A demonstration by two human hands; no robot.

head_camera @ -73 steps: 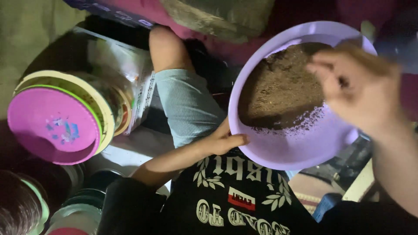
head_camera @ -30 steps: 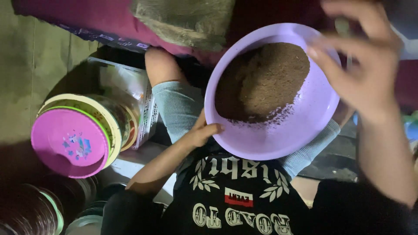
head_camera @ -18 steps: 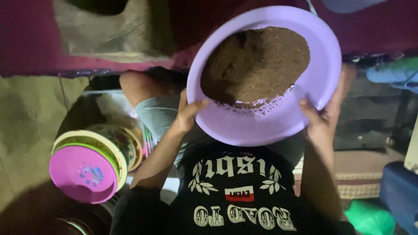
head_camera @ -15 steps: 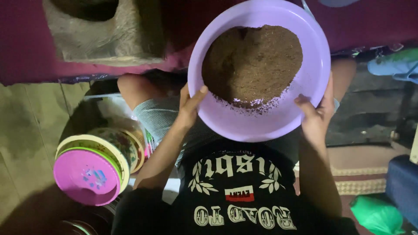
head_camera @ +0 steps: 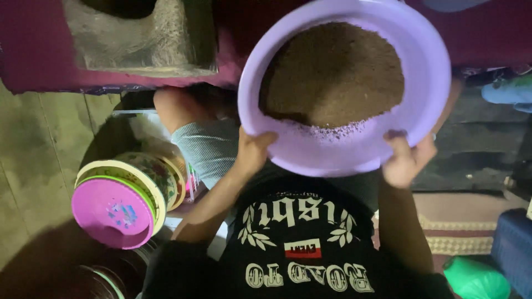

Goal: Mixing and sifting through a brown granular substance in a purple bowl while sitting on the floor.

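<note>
A stack of plates [head_camera: 119,202] sits on the floor at the left. The left hand [head_camera: 252,152] grips the purple bowl [head_camera: 354,158] by its near rim. Brown powder [head_camera: 335,72] fills the bowl. The right hand [head_camera: 404,160] grips the rim too.

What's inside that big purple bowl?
The purple bowl holds a heap of brown powder piled toward its far side, with loose specks along the near edge. The powder hides the bowl's bottom beneath it.

Black T-shirt [head_camera: 299,243], short sleeves, forearms bare. Chest print: pale lettering, two leaf sprigs flanking it, small red-and-white patch below sprigs. Ribbed pale blue-grey shorts [head_camera: 208,149] above shirt hem, ending at bare knee.
</note>
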